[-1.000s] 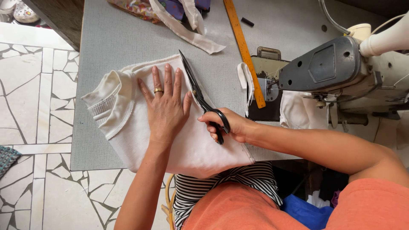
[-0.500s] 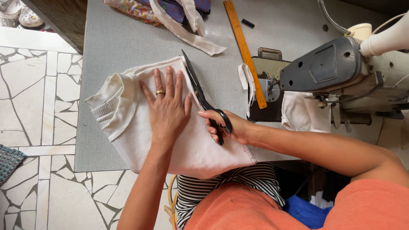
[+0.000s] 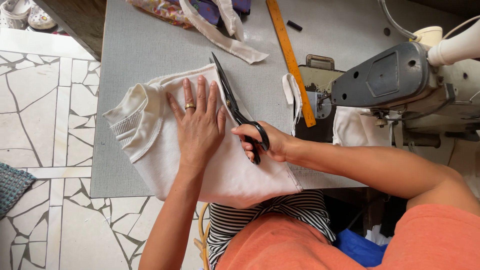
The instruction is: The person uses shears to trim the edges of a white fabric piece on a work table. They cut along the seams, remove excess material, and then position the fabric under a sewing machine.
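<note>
A folded piece of cream fabric (image 3: 150, 130) lies on the grey table (image 3: 135, 55), its near part hanging over the front edge. My left hand (image 3: 199, 125), wearing a ring, presses flat on the fabric with fingers spread. My right hand (image 3: 265, 142) grips the handles of black scissors (image 3: 232, 102). The blades run along the fabric's right edge and point away from me, their tip near the far corner of the cloth.
A grey sewing machine (image 3: 395, 80) stands at the right. An orange ruler (image 3: 290, 55) lies diagonally beside it. A cream strip (image 3: 220, 37) and colourful cloth (image 3: 165, 9) sit at the table's far edge. Tiled floor (image 3: 45, 115) lies to the left.
The scissors have edged forward along the fabric's right side. My left hand stays pressed on the cloth.
</note>
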